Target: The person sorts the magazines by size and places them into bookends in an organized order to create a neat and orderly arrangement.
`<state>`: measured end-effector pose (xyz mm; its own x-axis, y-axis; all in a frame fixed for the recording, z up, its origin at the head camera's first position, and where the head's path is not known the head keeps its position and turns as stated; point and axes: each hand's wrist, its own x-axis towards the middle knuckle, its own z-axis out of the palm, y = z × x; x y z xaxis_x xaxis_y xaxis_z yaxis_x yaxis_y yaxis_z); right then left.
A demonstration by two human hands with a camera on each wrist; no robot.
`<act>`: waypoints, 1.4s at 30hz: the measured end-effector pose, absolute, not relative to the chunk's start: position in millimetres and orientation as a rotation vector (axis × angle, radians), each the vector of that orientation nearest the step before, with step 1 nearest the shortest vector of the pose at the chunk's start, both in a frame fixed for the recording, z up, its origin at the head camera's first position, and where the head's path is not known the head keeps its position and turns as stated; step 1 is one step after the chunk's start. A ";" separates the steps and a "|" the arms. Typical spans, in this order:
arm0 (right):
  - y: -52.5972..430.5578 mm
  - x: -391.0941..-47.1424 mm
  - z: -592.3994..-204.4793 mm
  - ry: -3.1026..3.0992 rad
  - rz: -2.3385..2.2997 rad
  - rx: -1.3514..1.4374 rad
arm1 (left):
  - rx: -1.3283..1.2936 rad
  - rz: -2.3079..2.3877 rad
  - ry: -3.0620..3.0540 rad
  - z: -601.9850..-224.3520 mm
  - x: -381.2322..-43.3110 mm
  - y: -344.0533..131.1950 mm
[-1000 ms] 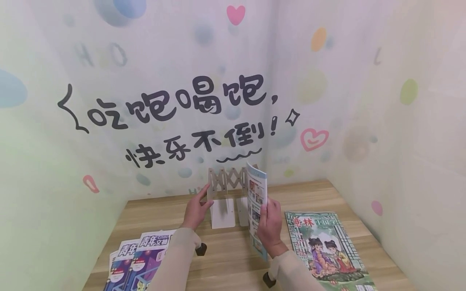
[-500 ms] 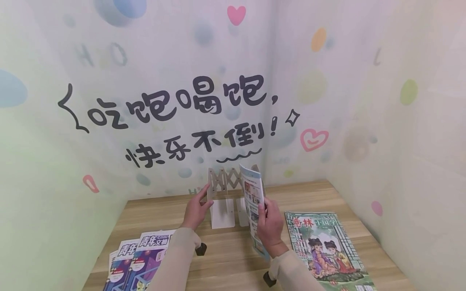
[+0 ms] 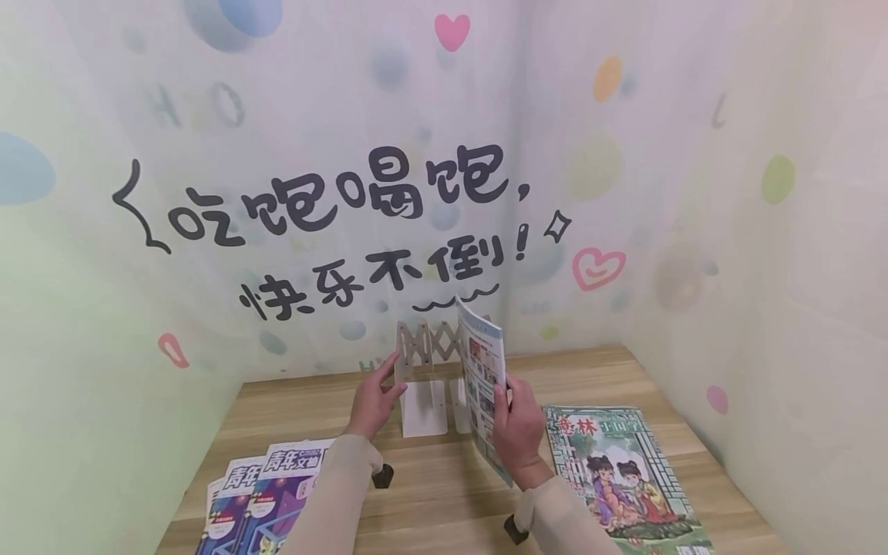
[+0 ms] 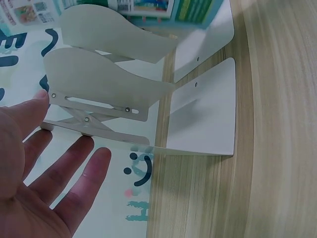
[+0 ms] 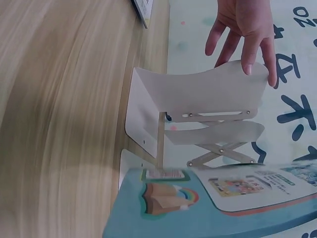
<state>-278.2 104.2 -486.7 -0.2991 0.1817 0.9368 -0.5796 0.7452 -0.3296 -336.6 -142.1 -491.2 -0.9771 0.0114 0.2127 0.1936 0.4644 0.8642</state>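
At the desk's back, my left hand holds the left end of a white metal expanding bookend. In the left wrist view, the thumb lies at the panel's edge and the other fingers rest against its outer side. The bookend's crossed lattice and inner panels show in the right wrist view. My right hand grips a thin magazine by its right edge, thumb on the page side facing left. The magazine stands upright, slightly tilted, in front of the bookend's right part and hides much of it.
Several purple-blue magazines lie overlapping on the left of the wooden desk. A green-covered magazine with two cartoon figures lies at the right. A printed curtain rises close behind the desk.
My right hand has shifted the magazine slightly left, and its tilt has changed a little. The left hand stays at the bookend's left end. The magazines lying on the desk have not moved.
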 end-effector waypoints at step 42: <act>116.0 -289.1 -509.3 -1.953 0.727 0.188 | -0.167 -1.547 -2.546 -490.2 -334.5 -141.2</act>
